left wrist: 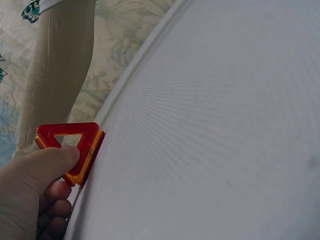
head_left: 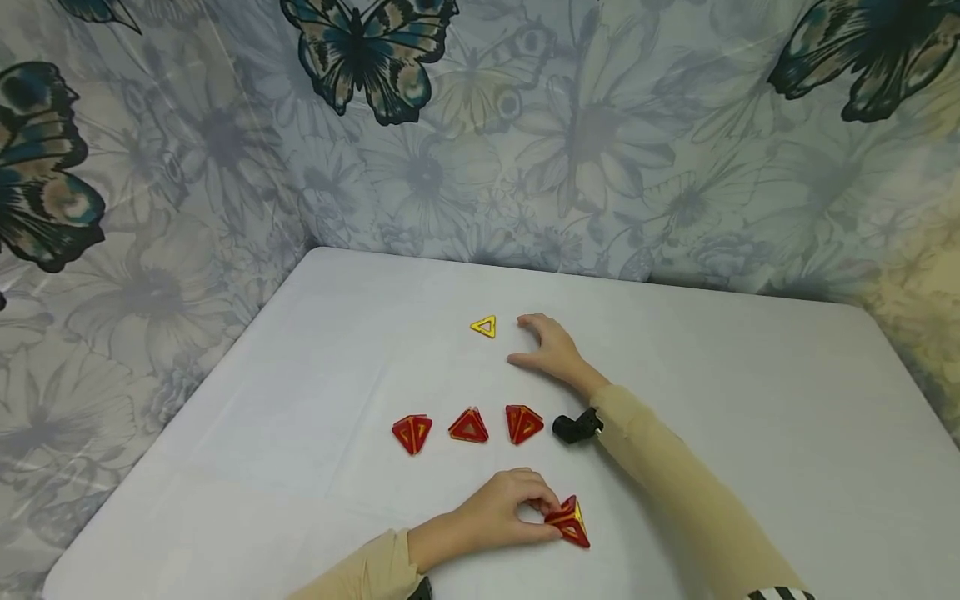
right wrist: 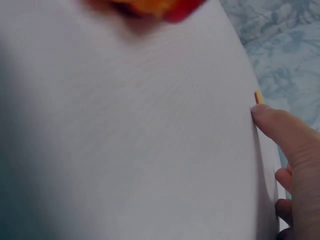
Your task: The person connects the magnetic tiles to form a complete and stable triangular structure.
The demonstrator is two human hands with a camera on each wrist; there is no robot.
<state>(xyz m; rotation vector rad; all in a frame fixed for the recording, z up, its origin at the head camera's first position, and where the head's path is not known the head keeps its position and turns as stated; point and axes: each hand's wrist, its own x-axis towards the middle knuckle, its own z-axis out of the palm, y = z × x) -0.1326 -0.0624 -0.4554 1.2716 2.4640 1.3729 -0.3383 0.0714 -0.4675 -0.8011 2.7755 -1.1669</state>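
My left hand [head_left: 501, 510] pinches a small pyramid of red and yellow triangular magnetic tiles [head_left: 573, 527] near the front of the table. In the left wrist view the thumb lies over a red triangular face [left wrist: 67, 128] with an open middle, its yellow edges showing beside it. My right hand [head_left: 557, 350] reaches toward the back, thumb and forefinger spread apart, holding nothing. Just left of its fingertips lies a single yellow triangular tile [head_left: 492, 327], flat on the table. From the right wrist, only the tile's edge [right wrist: 258, 97] shows beyond a fingertip.
Three similar red pyramids, the left [head_left: 412, 435], the middle [head_left: 468, 433] and the right [head_left: 524, 424], stand in a row between my hands on the white table [head_left: 262, 433]. Butterfly-patterned cloth [head_left: 600, 167] hangs behind the table and at its left.
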